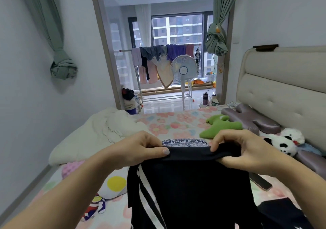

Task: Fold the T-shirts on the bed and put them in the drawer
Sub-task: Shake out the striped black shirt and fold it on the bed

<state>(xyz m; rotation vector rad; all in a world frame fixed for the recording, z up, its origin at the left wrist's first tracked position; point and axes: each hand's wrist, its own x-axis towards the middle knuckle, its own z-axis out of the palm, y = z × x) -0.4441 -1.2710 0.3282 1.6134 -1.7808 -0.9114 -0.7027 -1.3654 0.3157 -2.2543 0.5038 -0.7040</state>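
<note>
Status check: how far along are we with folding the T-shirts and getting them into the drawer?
Early, by this view. Done: no folded T-shirt shows, and the drawer is out of frame. In hand: the left hand and right hand pinch the top edge of a dark white-striped T-shirt, held above the bed. Left: fold it, likely also the dark garment at lower right, then stow them.

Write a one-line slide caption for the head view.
Left hand and right hand hold a dark T-shirt by its edge over the bed.
</note>
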